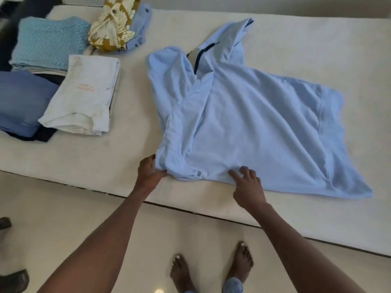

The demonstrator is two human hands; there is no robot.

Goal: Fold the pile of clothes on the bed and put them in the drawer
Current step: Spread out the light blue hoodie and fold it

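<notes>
A light blue hoodie [254, 115] lies spread on the cream bed [105, 157], hood pointing to the far side, its left sleeve folded in over the body. My left hand [149, 171] pinches the hoodie's near left corner at the hem. My right hand [246, 182] rests on the hem a little to the right, fingers spread and pressing the cloth flat. At the left of the bed lie folded clothes: a white shirt [84, 96], a blue garment [23, 100] and a turquoise zigzag cloth [46, 41].
A mustard floral garment [112, 24] lies bundled on a light blue piece [140, 24] at the far side of the bed. My bare feet [211, 269] stand on the pale tiled floor [53, 208] by the bed's near edge. Dark shoes [12, 280] sit at the lower left.
</notes>
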